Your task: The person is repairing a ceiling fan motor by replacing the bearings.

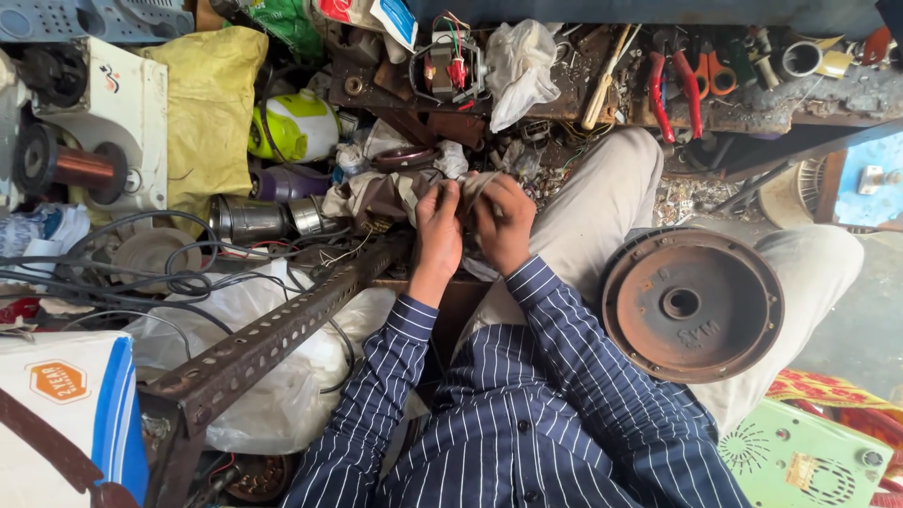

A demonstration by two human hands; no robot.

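Crumpled grey-brown cloth (390, 193) pinched between both hands, left hand (438, 230) and right hand (503, 224) side by side, near round rusty metal motor cover (691, 304) on the lap.

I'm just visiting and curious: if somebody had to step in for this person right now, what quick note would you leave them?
Left hand: closed on the dirty cloth, pinching its edge.
Right hand: also gripping the cloth, close beside the left.
The cloth is bunched in front of the knees, above the perforated rusty angle bar.
The rusty round motor cover rests on the right thigh, untouched.
The red-handled pliers lie on the cluttered bench.
Done: cloth is in both hands. What it wraps, if anything, is hidden, so check before continuing.
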